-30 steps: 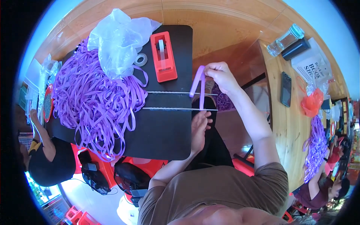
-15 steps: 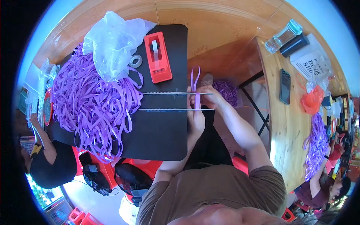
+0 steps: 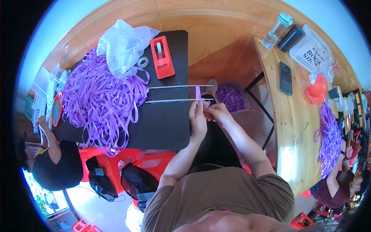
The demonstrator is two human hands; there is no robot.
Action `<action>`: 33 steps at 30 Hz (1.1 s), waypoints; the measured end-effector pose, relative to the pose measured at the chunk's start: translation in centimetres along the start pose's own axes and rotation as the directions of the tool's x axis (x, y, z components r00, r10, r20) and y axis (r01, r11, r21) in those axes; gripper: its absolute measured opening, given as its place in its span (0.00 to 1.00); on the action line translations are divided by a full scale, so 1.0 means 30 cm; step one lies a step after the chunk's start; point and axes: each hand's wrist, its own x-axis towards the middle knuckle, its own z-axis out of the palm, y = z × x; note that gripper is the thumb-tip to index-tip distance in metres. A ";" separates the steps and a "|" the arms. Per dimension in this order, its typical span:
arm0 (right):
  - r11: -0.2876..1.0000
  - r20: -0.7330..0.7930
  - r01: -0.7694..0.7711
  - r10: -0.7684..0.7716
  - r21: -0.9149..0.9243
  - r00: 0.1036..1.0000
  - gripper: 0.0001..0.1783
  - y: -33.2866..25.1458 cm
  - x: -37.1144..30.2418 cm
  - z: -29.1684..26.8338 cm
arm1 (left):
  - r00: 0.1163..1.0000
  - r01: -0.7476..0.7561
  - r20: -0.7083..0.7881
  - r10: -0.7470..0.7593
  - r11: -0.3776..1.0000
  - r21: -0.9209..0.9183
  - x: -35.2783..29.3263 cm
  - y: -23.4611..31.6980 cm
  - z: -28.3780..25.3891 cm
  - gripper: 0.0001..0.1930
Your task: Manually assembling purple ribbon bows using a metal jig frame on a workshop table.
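Two thin, twisted metal rods stick out side by side past the right edge of the black table. A purple ribbon wraps across both of them near their free ends. At the nearer rod, my left hand is closed, its fingertips pinching the ribbon. Just to the right, my right hand is closed too, with thumb and finger on a short purple piece of the ribbon. The exact fold between the hands is partly hidden. To the left lies a large heap of loose purple ribbons.
Behind the rods stand a red tape dispenser, a tape roll and a clear plastic bag. A bin of purple pieces sits on the floor. The wooden table at right holds a phone. Other people sit on both sides.
Both hands have come nearer to me, from around the rods to the near rod. The upright ribbon loop beyond the far rod is gone; the ribbon now lies across both rods.
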 end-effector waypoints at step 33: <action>0.616 -0.169 0.722 -0.785 -0.314 0.596 0.13 0.279 -0.198 0.064 | 0.948 0.306 -0.046 -0.314 0.943 -0.132 -0.074 0.061 -0.006 0.10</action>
